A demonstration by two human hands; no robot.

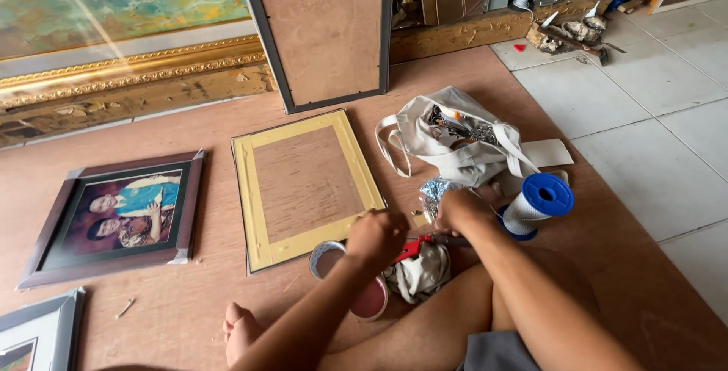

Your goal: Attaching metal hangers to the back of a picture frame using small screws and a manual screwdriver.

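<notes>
both forearms are bare from elbow to wrist, with no sleeves, watch or rings in view. the left hand (377, 236) and right hand (459, 209) wear no gloves. grey shorts cover the lap; legs and one foot are bare.

One head-worn camera looks steeply down and forward, close over the seated person's lap and floor (607, 280).
</notes>
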